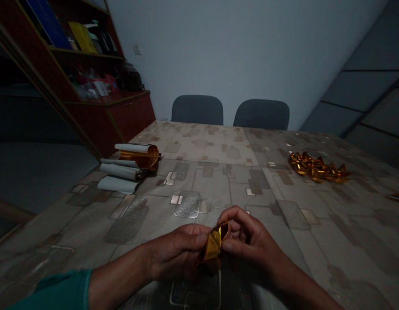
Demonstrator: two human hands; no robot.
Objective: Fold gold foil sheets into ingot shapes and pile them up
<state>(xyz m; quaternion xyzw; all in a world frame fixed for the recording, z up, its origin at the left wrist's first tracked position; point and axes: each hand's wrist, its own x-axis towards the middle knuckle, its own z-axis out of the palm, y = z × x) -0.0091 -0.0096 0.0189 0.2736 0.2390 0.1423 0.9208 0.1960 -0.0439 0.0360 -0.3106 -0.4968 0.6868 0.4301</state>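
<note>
The left hand and right hand are together, pinching a folded strip of shiny gold foil just above the grey patterned worktop! Off to the right sits a cluster of crumpled gold foil pieces, with white-backed curled foil sheets over on the left.

Two hands, one left hand and one right hand, pinch one gold foil strip. Left of centre lie four foil rolls, right of centre one heap of folded foil pieces, and at the top centre two grey chairs.
</note>
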